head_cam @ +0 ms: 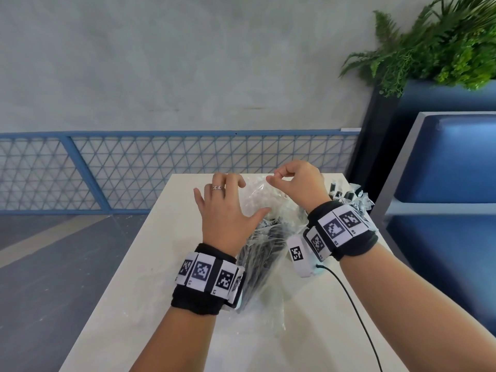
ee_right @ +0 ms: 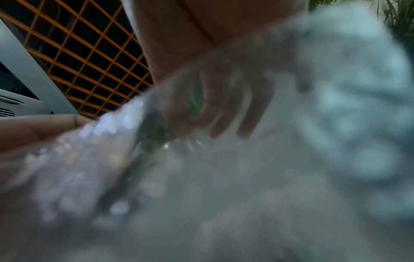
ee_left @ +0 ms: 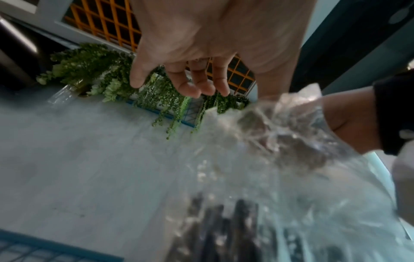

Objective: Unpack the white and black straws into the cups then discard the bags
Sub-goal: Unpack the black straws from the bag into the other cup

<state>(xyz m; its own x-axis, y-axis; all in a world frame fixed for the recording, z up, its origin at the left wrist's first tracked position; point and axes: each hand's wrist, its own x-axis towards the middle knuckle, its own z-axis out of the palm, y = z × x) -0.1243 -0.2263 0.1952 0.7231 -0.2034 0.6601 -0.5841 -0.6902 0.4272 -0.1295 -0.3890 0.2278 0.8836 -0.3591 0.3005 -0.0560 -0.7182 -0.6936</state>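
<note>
A clear plastic bag (head_cam: 259, 234) holding black straws (head_cam: 257, 255) stands tilted on the white table (head_cam: 145, 253). My right hand (head_cam: 271, 179) pinches the bag's top edge between thumb and forefinger. My left hand (head_cam: 248, 197) hovers at the bag's left side with its fingers spread, thumb against the plastic, holding nothing. In the left wrist view the left hand (ee_left: 164, 86) hangs relaxed beside the bag (ee_left: 291, 140), with black straws (ee_left: 226, 228) below. The right wrist view is blurred by the bag (ee_right: 201, 195); curled fingers (ee_right: 226, 109) show through it. No white straws are visible.
Wrapped black straws (head_cam: 346, 195) stand behind my right wrist at the table's far right; what holds them is hidden. A black cable (head_cam: 355, 304) trails from my right wrist across the table. A blue bench (head_cam: 451, 162) and a planter (head_cam: 434, 49) are at the right.
</note>
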